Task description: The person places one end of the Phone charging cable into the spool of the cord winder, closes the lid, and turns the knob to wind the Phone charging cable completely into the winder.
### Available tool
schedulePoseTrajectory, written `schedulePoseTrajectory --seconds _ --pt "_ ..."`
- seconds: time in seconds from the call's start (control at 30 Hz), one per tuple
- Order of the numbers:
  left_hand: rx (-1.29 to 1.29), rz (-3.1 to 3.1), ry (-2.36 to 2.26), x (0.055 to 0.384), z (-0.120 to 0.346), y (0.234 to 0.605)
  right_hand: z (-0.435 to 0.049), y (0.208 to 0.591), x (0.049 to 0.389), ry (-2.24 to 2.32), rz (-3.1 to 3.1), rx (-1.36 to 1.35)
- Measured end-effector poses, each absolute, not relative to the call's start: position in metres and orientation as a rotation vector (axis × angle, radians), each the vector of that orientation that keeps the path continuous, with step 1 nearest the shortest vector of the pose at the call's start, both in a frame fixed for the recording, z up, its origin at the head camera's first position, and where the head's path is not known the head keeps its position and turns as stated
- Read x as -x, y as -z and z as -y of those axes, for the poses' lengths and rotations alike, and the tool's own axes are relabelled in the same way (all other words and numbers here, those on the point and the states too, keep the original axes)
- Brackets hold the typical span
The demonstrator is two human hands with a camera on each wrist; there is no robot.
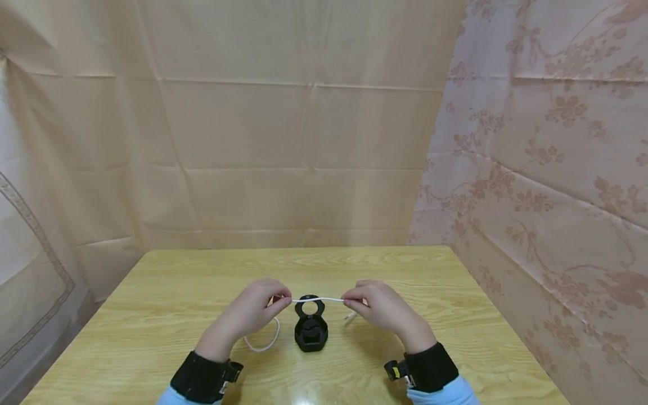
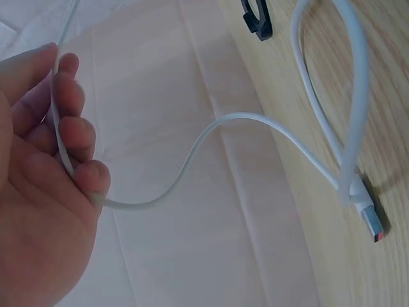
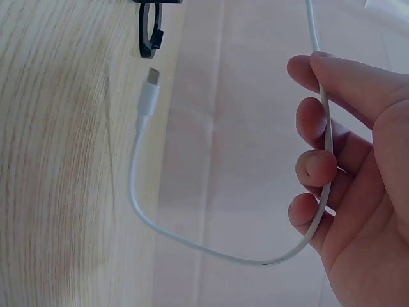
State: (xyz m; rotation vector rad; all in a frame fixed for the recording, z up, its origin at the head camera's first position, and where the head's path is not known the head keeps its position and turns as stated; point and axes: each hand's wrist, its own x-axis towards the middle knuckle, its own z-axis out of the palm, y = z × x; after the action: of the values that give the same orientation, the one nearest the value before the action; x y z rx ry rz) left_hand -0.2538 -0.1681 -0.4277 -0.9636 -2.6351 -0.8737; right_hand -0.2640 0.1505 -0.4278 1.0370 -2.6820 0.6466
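A white charging cable (image 1: 318, 299) stretches between my two hands above the table. My left hand (image 1: 260, 304) pinches it between thumb and fingers; from there it loops down to the table, where its USB plug (image 2: 372, 222) lies in the left wrist view. My right hand (image 1: 377, 304) pinches the other side, and the cable's small end connector (image 3: 149, 96) dangles below that hand. Between and beneath the hands sits a black holder (image 1: 311, 333) with a ring-shaped upper part. The cable passes in front of that ring in the head view.
The wooden table (image 1: 202, 270) reaches back to a beige cloth (image 1: 283, 140). A floral curtain (image 1: 531, 169) hangs along the right side, and pale fabric (image 1: 30, 270) hangs on the left. Black bands with small cameras are strapped round both wrists.
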Motion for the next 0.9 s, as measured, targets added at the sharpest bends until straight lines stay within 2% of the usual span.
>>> schedulePoseTrajectory --seconds 0.3,0.9 --pt "0.973 2.659 0.799 0.248 0.169 0.424 -0.151 0.427 0.262 -0.657 2.665 -0.980" --pt "1.004 2.767 0.731 0.249 0.161 0.433 -0.137 0.437 0.263 -0.646 2.773 -1.077"
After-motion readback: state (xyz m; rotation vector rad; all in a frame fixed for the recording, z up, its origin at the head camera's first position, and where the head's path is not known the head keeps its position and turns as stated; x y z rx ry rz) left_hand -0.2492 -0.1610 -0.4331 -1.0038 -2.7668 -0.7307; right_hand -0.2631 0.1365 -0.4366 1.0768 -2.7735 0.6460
